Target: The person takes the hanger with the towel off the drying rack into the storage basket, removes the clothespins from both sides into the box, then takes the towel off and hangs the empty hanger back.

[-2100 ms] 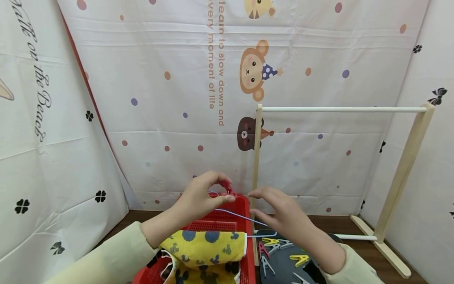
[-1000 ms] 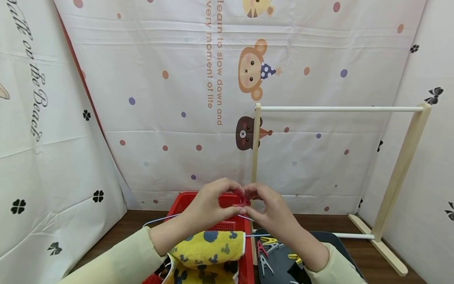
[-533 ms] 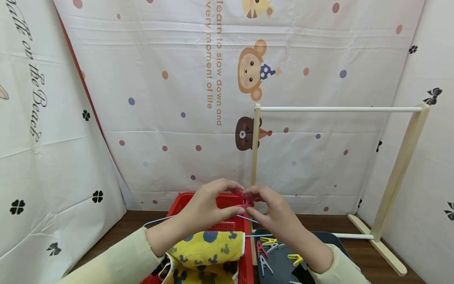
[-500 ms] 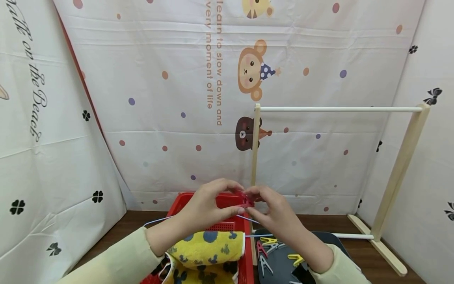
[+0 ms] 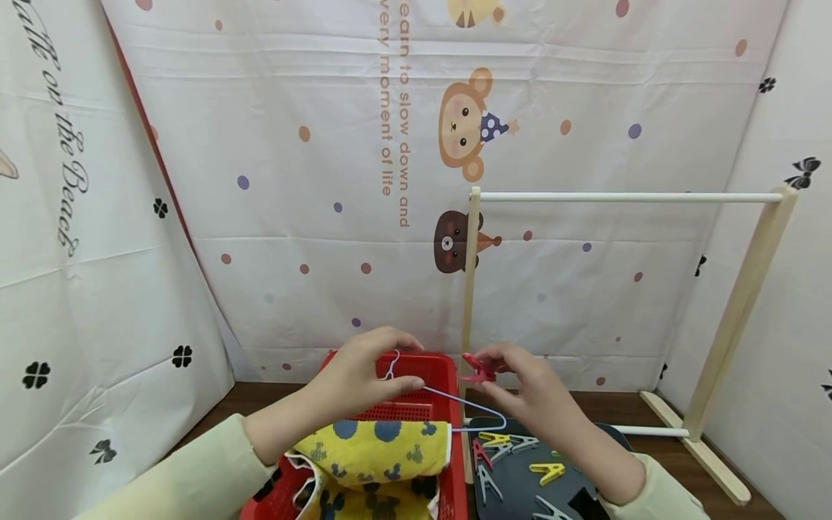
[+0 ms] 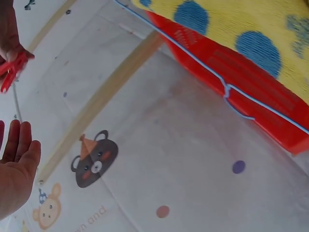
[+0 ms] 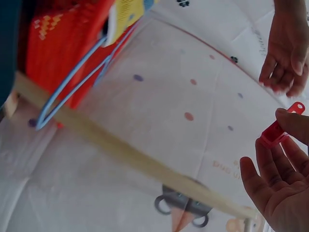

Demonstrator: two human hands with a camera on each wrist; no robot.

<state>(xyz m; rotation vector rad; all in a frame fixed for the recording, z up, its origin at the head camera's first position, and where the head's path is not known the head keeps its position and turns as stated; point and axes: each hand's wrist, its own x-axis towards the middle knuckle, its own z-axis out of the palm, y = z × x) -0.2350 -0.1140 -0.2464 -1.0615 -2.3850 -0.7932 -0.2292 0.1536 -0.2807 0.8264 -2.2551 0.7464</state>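
Note:
My right hand (image 5: 534,383) pinches a red clothespin (image 5: 478,370) between thumb and fingers; it also shows in the right wrist view as a red clothespin (image 7: 274,134). My left hand (image 5: 367,372) is off to its left, fingers and thumb apart with nothing between them. Below the hands, a yellow towel (image 5: 390,453) with blue spots hangs folded over a thin light-blue wire hanger (image 5: 477,406). The hanger's hook overlaps my left hand in the head view. Both lie over a red basket (image 5: 448,375).
Right of the basket is a dark tray (image 5: 520,495) holding several yellow, grey and red clothespins. Behind it stands a wooden rack with a white top bar (image 5: 624,197) and a wooden post (image 5: 737,318) on the right. A printed cloth backdrop (image 5: 292,180) encloses the space.
The red clothespin, first in the left hand and then touched by both, is now in the right hand alone. The hands have moved apart, the right one to the right.

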